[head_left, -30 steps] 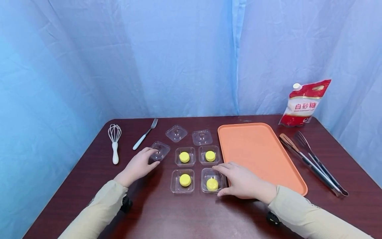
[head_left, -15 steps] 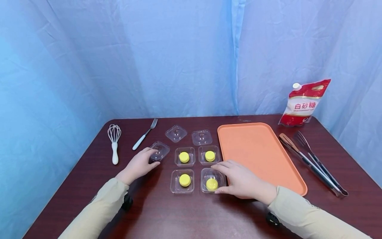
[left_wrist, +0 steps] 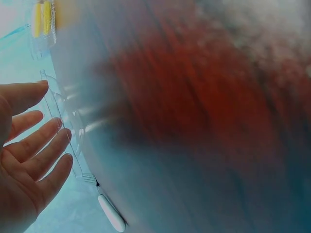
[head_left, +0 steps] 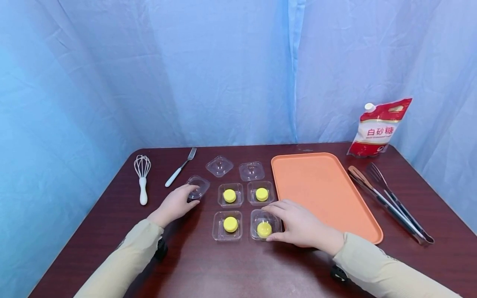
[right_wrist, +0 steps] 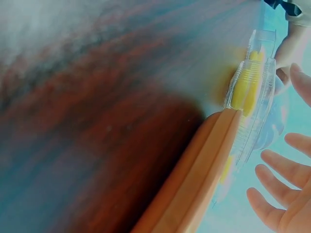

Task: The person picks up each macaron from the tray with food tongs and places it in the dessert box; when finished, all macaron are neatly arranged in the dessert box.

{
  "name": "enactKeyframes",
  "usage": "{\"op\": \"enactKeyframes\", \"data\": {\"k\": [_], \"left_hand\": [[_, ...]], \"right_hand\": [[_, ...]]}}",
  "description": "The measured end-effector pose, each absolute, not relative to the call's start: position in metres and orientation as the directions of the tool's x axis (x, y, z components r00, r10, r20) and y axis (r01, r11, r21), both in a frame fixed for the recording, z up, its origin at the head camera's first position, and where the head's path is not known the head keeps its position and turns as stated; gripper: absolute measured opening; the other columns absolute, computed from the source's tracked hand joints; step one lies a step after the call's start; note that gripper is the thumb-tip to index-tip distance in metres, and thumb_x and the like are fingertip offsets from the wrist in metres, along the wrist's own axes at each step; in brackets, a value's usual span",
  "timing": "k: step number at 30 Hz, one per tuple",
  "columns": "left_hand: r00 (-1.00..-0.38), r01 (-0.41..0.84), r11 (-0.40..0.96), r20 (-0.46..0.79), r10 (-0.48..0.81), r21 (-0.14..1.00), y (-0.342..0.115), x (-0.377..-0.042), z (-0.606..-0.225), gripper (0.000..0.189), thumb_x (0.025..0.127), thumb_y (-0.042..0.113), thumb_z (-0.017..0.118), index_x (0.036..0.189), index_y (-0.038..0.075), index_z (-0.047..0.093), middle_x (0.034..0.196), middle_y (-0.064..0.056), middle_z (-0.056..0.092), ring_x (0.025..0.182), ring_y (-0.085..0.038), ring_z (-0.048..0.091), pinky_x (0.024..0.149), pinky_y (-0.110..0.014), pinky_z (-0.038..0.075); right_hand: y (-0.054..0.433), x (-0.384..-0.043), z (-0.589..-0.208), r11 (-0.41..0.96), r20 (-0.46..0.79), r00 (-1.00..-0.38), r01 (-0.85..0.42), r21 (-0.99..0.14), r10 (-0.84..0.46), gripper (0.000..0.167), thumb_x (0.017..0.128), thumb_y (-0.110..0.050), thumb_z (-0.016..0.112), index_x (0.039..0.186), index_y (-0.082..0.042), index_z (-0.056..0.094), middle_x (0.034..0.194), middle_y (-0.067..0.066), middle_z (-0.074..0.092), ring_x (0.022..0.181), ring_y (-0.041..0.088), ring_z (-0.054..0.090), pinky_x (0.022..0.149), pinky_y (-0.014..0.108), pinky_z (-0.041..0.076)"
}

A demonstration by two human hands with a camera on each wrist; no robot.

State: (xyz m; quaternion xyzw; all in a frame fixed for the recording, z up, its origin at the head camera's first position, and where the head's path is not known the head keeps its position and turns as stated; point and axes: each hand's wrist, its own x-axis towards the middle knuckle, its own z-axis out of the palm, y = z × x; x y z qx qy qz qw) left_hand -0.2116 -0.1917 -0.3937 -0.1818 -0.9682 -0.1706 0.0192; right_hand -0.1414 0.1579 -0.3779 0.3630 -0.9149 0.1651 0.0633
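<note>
In the head view, my left hand (head_left: 178, 205) reaches to a clear domed plastic lid (head_left: 198, 186) left of the containers, fingertips over it and thumb near its close corner. The left wrist view shows its fingers (left_wrist: 51, 158) extended and spread, tips right at the lid's edge. My right hand (head_left: 296, 223) spans the front right clear container (head_left: 257, 219), fingers by the far edge and thumb by the near edge. That container holds a yellow macaron (head_left: 264, 229) beneath a domed lid (right_wrist: 273, 126). In the right wrist view, the right fingers (right_wrist: 279, 167) are spread.
Lidless clear containers with yellow macarons (head_left: 230, 224) stand alongside. Behind them lie two more lids (head_left: 220, 167). An orange tray (head_left: 320, 190) sits to the right, then tongs (head_left: 389, 203) and a sugar pouch (head_left: 379, 128). A whisk (head_left: 143, 182) and fork (head_left: 180, 167) lie left.
My left hand has moved slightly right and the lid under its fingers has shifted slightly left. My right hand has edged left over the front right container.
</note>
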Motion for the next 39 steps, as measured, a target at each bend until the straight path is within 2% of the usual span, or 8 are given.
{"op": "enactKeyframes", "data": {"k": [12, 22, 27, 34, 39], "left_hand": [[-0.929, 0.368, 0.874, 0.074, 0.364, 0.316, -0.189, -0.217, -0.397, 0.042, 0.085, 0.009, 0.068, 0.124, -0.001, 0.057, 0.118, -0.018, 0.063, 0.104, -0.029, 0.063, 0.089, -0.044, 0.051], [-0.944, 0.325, 0.861, 0.087, 0.317, 0.392, -0.194, -0.21, -0.393, 0.039, 0.087, 0.004, 0.063, 0.125, 0.0, 0.057, 0.115, -0.019, 0.065, 0.101, -0.03, 0.065, 0.086, -0.045, 0.052], [-0.947, 0.322, 0.848, 0.13, 0.295, 0.421, -0.196, -0.204, -0.387, 0.036, 0.088, 0.003, 0.06, 0.124, 0.0, 0.058, 0.106, -0.016, 0.069, 0.095, -0.027, 0.067, 0.082, -0.042, 0.054], [-0.939, 0.336, 0.836, 0.227, 0.26, 0.434, -0.203, -0.196, -0.38, 0.032, 0.089, 0.002, 0.061, 0.121, 0.001, 0.06, 0.095, -0.011, 0.071, 0.077, -0.019, 0.065, 0.065, -0.032, 0.051], [-0.936, 0.334, 0.816, 0.269, 0.227, 0.472, -0.208, -0.191, -0.375, 0.033, 0.089, 0.003, 0.063, 0.122, -0.002, 0.059, 0.093, -0.012, 0.071, 0.077, -0.021, 0.065, 0.064, -0.031, 0.051]], "right_hand": [[0.157, -0.141, -0.378, 0.664, 0.261, -0.713, -0.701, -0.26, -0.65, 0.063, 0.074, -0.047, 0.076, 0.123, -0.011, 0.061, 0.119, 0.001, 0.063, 0.109, 0.019, 0.057, 0.093, 0.04, 0.046], [0.153, -0.143, -0.379, 0.651, 0.277, -0.699, -0.715, -0.255, -0.66, 0.063, 0.074, -0.047, 0.076, 0.124, -0.011, 0.06, 0.118, 0.0, 0.063, 0.108, 0.018, 0.058, 0.093, 0.039, 0.047], [0.15, -0.143, -0.378, 0.657, 0.268, -0.71, -0.704, -0.269, -0.651, 0.062, 0.074, -0.046, 0.076, 0.124, -0.013, 0.06, 0.118, -0.001, 0.063, 0.109, 0.017, 0.057, 0.094, 0.038, 0.046], [0.142, -0.144, -0.374, 0.669, 0.243, -0.734, -0.679, -0.303, -0.634, 0.062, 0.076, -0.047, 0.075, 0.126, -0.013, 0.059, 0.119, 0.0, 0.062, 0.11, 0.018, 0.055, 0.094, 0.039, 0.047], [0.137, -0.145, -0.374, 0.663, 0.242, -0.731, -0.682, -0.31, -0.638, 0.063, 0.076, -0.046, 0.075, 0.127, -0.013, 0.059, 0.121, 0.001, 0.062, 0.111, 0.018, 0.054, 0.095, 0.039, 0.046]]}}
